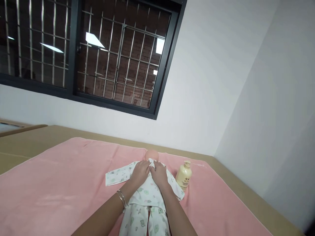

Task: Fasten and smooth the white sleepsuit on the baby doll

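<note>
A baby doll (152,154) lies on its back on a pink blanket (61,183), dressed in a white printed top (118,175) and matching trousers (137,219). My left hand (141,172) rests on the doll's chest near the collar, fingers curled into the fabric. A thin bangle sits on that wrist. Right beside it, my right hand (159,173) also presses on the top at the neckline, fingers pinching the cloth. The doll's face is mostly hidden behind my hands.
A cream pump bottle (184,176) stands on the blanket just right of the doll. The blanket covers a tan surface (29,141) set against a white wall, with a barred dark window (98,55) above. A corner wall rises on the right.
</note>
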